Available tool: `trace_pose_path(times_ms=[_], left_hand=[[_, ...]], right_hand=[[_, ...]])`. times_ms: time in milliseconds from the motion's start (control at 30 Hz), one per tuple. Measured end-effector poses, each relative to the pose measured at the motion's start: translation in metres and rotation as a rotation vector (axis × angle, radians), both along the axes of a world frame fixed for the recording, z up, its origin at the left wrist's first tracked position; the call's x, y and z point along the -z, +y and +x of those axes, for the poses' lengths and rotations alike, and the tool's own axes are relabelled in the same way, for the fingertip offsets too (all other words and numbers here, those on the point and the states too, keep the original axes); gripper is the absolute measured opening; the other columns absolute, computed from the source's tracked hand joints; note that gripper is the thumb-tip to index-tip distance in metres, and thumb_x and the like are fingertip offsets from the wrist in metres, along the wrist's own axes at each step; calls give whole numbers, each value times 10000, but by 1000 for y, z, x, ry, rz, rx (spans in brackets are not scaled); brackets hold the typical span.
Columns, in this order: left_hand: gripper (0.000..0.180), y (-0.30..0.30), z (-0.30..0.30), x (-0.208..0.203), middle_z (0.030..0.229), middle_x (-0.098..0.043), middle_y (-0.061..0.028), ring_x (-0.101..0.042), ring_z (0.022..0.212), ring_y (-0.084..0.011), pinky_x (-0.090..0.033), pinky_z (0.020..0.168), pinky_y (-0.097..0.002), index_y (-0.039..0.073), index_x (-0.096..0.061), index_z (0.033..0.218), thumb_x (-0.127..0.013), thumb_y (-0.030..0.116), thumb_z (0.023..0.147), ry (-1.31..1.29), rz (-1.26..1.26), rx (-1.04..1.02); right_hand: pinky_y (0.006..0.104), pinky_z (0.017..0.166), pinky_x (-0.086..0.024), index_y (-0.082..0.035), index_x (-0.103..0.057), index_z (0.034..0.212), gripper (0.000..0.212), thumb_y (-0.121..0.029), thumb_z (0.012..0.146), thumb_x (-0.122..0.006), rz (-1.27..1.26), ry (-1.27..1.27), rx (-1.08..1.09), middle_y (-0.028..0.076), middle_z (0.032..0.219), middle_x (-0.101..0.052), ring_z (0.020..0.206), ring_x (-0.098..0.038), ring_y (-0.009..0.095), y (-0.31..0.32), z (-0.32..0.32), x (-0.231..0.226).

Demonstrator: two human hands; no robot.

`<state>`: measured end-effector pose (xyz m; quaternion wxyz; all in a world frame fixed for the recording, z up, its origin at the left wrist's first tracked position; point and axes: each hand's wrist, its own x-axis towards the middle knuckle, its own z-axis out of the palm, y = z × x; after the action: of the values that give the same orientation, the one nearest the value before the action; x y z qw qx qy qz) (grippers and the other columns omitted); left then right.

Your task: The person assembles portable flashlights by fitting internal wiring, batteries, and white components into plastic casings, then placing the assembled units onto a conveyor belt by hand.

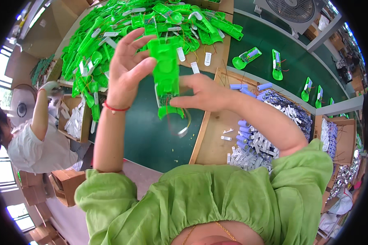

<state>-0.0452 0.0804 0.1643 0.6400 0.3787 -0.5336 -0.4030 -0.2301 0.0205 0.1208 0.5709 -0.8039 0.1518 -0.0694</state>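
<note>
Between my hands, raised above the dark green bench, is a green plastic housing (166, 67) with a small circuit board and thin wires at its lower end. A white connector dangles from those wires. My left hand (129, 67), with a red string at the wrist, has its thumb and curved fingers at the housing's upper left edge. From the right, my right hand (202, 94) pinches the lower part, thumb close to the circuit board and fingers partly hidden behind the plastic. Beyond my hands lies a big heap of green housings (122, 24) with wires and white pieces.
To the right, a wooden tray (210, 130) holds purple cylindrical cells (245, 132) and many small white parts (257, 149). Several green assemblies (277, 65) lie spaced along a green surface beyond. A fan (290, 10) stands far right; a co-worker (37, 134) is at left beside a box.
</note>
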Motion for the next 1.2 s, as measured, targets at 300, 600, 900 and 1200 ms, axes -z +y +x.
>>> trace_pose_path(times_ms=[300,600,900,1200], left_hand=[[500,63,-50,50,1415,-418,-182,-545,1150,-255,-468,946,-393,-32,-437,1338,-388,332,998,144,286,169],[406,74,-50,56,1112,-630,-167,-600,1043,-224,-537,711,-331,3,-476,1220,-435,343,1003,336,371,-26],[256,77,-41,49,877,-607,-66,-639,823,-202,-524,658,-319,75,-448,1091,-505,301,984,318,201,-148],[360,74,-45,93,814,-621,-114,-629,718,-195,-482,614,-328,67,-445,1199,-532,312,950,-427,333,-154]], right_hand=[[291,882,-465,-27,-587,1217,402,-172,858,-694,83,-303,258,42,1054,-647,971,-595,129,43,-29,-1],[276,830,-472,-65,-582,1203,400,-144,827,-697,445,-261,334,53,1231,-556,906,-593,104,120,-32,82],[263,737,-513,2,-586,1056,211,-151,916,-623,618,-346,445,91,924,-669,794,-634,130,137,-50,56],[241,685,-511,34,-609,1073,260,-110,865,-666,93,-741,854,62,877,-668,802,-618,84,116,-58,-17]])
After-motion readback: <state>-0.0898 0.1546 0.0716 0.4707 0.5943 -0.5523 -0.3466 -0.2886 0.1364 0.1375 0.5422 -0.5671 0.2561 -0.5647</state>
